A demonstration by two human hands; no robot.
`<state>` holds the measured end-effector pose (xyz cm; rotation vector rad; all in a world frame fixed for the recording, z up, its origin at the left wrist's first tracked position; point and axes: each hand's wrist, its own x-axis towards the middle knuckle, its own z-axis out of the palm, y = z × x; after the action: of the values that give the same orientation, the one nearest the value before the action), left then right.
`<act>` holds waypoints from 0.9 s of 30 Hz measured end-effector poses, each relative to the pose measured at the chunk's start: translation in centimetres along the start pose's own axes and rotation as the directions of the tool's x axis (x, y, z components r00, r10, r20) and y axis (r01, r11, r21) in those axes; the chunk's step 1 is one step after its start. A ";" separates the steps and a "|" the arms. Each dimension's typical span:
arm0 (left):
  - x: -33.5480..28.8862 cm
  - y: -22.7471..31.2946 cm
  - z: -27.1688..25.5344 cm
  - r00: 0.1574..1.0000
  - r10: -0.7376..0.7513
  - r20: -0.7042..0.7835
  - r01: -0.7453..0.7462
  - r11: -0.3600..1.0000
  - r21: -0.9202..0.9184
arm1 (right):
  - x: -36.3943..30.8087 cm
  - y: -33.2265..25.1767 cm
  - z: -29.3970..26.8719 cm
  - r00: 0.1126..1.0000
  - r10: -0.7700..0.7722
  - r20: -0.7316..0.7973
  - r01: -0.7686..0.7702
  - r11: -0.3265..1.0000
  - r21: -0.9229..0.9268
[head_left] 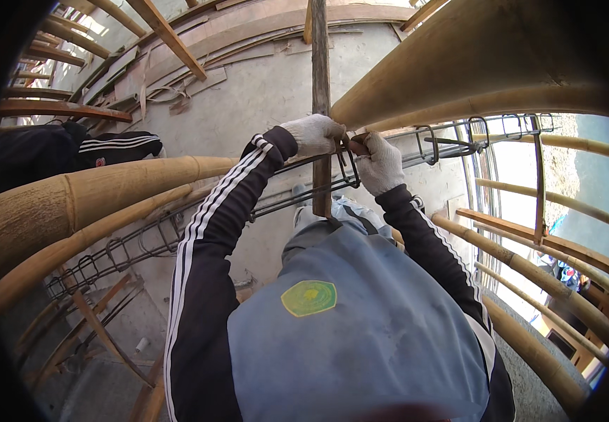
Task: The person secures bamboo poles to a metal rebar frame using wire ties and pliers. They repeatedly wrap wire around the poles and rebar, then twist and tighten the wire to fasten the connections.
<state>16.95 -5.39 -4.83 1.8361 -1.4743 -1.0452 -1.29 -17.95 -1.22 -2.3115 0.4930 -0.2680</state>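
Observation:
Both my hands wear white knit gloves, with some fingertips bare, and meet at a long cage of thin steel bars. A dark rectangular stirrup hangs round the bars there. My left hand is closed, its fingers pinching the stirrup's upper end beside an upright wooden post. From the right, my right hand is closed too, with thumb and fingers bent onto the same upper end. Whether a thin tie wire is between the fingertips is too small to tell. More stirrups sit along the bars to the right.
Thick bamboo poles cross at left and upper right, close to the cage. More bamboo rails stand on the right over a bright drop. A person in dark clothes is at the left. Planks and strips lie on the concrete.

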 end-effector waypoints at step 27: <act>0.1 -0.7 -0.4 0.985 -0.086 0.149 0.096 0.993 -0.061 | -0.5 1.1 1.3 0.972 0.217 -0.087 -0.165 0.903 0.398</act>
<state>17.70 -5.38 -5.24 1.8276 -1.4294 -1.2828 -1.59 -17.63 -2.93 -1.8517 0.6639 -0.3842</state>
